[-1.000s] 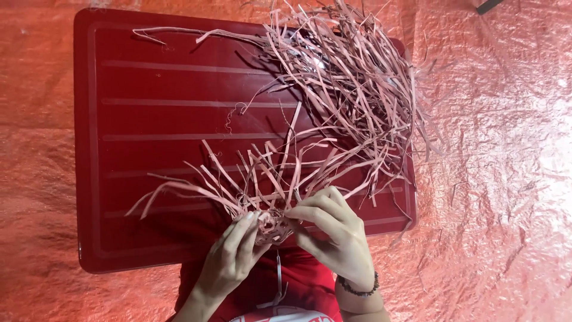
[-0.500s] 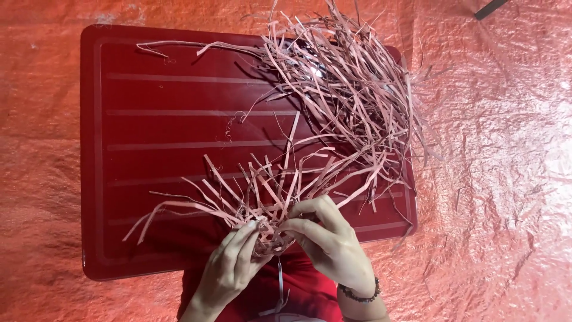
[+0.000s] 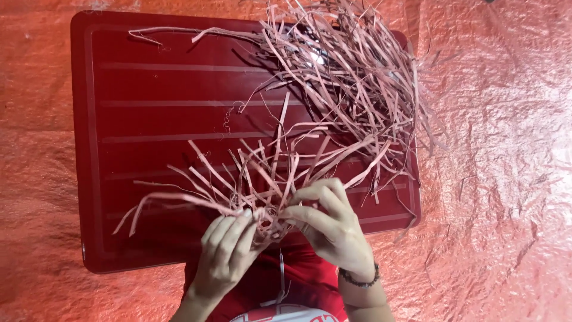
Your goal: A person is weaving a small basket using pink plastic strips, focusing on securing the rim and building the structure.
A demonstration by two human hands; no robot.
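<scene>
Pinching pink strips between left hand and right hand, strips fanning away over red tray

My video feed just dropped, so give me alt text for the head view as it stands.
Both hands, left hand and right hand, pinch a small bunch of thin pink strips that fan out over a dark red ridged tray. A larger tangled pile of strips lies on the tray's far right, all over a crinkled orange-red sheet.
</scene>
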